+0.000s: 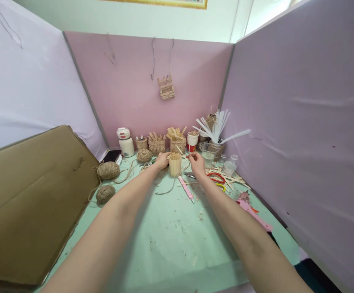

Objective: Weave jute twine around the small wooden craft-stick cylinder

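Observation:
A small upright cup of pale wooden sticks (175, 165) stands on the green table (164, 228). My left hand (162, 160) is at its upper left edge, with fingers pressed together at the rim. To the right of the cup is my right hand (196, 162), its fingers pinched on a thin twine strand (189, 163). A pink cutter (185, 189) lies just in front of the cup. Near my right wrist are red-handled scissors (216, 178). A loose piece of twine (166, 192) trails over the table in front of my left hand.
Twine balls (108, 170) and a large cardboard sheet (33, 195) are at the left. Along the back stand a white jar (126, 143), stick-filled baskets (177, 143) and a clear cup (207, 154). A pink glue gun (254, 213) and scattered sticks (234, 179) lie at the right.

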A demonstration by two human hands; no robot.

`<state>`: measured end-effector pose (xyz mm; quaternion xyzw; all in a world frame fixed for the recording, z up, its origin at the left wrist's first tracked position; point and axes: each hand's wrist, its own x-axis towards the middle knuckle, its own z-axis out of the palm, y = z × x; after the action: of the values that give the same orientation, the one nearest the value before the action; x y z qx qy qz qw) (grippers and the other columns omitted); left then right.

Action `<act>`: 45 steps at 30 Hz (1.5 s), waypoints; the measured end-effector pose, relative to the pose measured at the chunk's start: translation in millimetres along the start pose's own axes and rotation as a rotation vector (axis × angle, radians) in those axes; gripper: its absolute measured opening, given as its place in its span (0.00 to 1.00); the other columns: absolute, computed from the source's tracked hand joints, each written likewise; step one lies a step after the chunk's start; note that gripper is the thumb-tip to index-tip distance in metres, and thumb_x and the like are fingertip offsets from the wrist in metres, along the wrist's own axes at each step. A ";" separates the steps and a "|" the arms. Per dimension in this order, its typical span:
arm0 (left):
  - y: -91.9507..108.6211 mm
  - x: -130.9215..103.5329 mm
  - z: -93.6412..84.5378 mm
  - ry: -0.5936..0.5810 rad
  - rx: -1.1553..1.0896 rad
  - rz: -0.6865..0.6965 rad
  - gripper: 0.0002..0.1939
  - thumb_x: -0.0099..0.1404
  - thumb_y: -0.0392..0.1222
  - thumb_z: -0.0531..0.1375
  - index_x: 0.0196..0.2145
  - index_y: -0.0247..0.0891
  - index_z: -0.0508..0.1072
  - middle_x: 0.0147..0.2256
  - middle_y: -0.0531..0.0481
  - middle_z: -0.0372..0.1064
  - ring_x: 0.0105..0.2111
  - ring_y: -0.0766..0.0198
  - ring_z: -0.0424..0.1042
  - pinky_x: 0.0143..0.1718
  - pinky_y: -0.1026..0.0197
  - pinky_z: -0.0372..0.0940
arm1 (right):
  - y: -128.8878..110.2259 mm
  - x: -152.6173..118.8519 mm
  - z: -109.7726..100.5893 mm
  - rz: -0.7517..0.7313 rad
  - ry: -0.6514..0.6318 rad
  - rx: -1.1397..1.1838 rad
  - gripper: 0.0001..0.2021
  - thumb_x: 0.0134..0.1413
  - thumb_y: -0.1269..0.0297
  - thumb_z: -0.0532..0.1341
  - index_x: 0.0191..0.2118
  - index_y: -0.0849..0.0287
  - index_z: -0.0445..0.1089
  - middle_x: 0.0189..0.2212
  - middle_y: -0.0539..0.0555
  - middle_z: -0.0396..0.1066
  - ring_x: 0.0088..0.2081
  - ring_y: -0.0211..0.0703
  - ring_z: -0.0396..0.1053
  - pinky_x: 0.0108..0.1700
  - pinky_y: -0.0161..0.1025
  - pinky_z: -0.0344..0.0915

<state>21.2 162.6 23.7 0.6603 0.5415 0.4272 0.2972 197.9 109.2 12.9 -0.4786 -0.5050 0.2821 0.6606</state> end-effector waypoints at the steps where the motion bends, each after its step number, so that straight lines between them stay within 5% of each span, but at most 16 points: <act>1: -0.6 2.6 1.5 -0.020 -0.003 0.007 0.14 0.46 0.33 0.63 0.34 0.39 0.76 0.37 0.46 0.74 0.44 0.56 0.67 0.48 0.57 0.60 | -0.2 2.9 1.2 0.008 -0.010 0.035 0.05 0.43 0.64 0.53 0.29 0.57 0.62 0.28 0.52 0.71 0.35 0.44 0.71 0.39 0.38 0.63; 10: -10.1 24.3 8.0 -0.255 0.055 0.170 0.11 0.49 0.35 0.61 0.33 0.36 0.76 0.35 0.46 0.75 0.36 0.58 0.71 0.42 0.59 0.63 | 10.5 10.1 -1.5 0.026 -0.012 0.088 0.06 0.42 0.62 0.54 0.28 0.57 0.62 0.26 0.52 0.71 0.34 0.44 0.71 0.40 0.40 0.63; 15: -2.0 23.0 -11.0 -0.167 0.440 0.148 0.07 0.52 0.38 0.59 0.29 0.38 0.77 0.33 0.45 0.75 0.39 0.55 0.69 0.44 0.58 0.59 | 15.4 7.0 -6.0 0.072 0.069 -0.001 0.07 0.42 0.62 0.54 0.29 0.59 0.64 0.26 0.54 0.72 0.34 0.46 0.71 0.39 0.40 0.63; 25: 7.5 -10.9 -55.3 -0.132 0.690 0.200 0.06 0.55 0.36 0.57 0.26 0.40 0.75 0.34 0.44 0.73 0.42 0.56 0.68 0.46 0.61 0.56 | 20.0 -1.4 -2.9 0.099 0.060 -0.046 0.09 0.42 0.60 0.54 0.28 0.59 0.64 0.27 0.56 0.73 0.32 0.45 0.70 0.36 0.38 0.62; 31: 18.1 -48.5 -40.0 0.044 0.460 -0.014 0.05 0.53 0.38 0.59 0.22 0.36 0.70 0.27 0.43 0.71 0.36 0.56 0.69 0.38 0.62 0.60 | 13.2 -17.4 -2.4 0.091 0.012 -0.113 0.08 0.41 0.62 0.54 0.26 0.59 0.66 0.27 0.54 0.72 0.32 0.43 0.68 0.37 0.38 0.61; 36: 28.3 -76.1 -17.2 -0.056 -0.219 -0.394 0.11 0.51 0.36 0.61 0.15 0.35 0.65 0.14 0.50 0.62 0.23 0.64 0.66 0.25 0.66 0.59 | 8.0 -40.9 11.5 0.079 -0.093 -0.072 0.08 0.40 0.62 0.55 0.27 0.60 0.67 0.26 0.50 0.70 0.30 0.40 0.66 0.36 0.37 0.60; 45: 37.6 -93.3 -4.4 -0.054 -0.641 -0.557 0.08 0.49 0.24 0.61 0.18 0.30 0.68 0.19 0.47 0.67 0.18 0.71 0.66 0.24 0.69 0.64 | -2.3 -52.6 14.7 0.076 -0.108 -0.012 0.06 0.37 0.62 0.58 0.23 0.59 0.64 0.23 0.49 0.67 0.27 0.39 0.63 0.33 0.36 0.60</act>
<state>30.1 63.0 35.3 0.3741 0.5311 0.4598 0.6055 166.5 68.4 -5.4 -0.4856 -0.5231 0.3292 0.6183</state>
